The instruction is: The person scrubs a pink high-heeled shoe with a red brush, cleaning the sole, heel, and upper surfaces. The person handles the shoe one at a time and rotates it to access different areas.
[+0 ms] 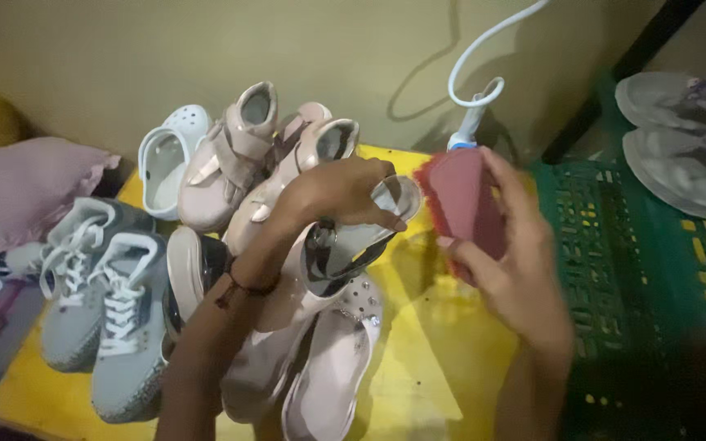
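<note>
My left hand (332, 192) grips a pale sandal with dark straps (345, 245), holding it up over the other shoes. My right hand (516, 269) holds a red scrubbing brush (467, 204) just to the right of the sandal's toe end, close to it; whether they touch is blurred. Below the sandal lie pale pink sandals with studs (328, 367) on a yellow surface (435, 359).
Grey lace-up sneakers (108, 302) lie at left, pink strap shoes (234, 159) and a white clog (165, 159) behind. A green plastic crate (639, 269) stands at right with grey slippers (680, 139) above it. A white cord (475, 73) hangs on the wall. A pink cushion (26, 184) sits far left.
</note>
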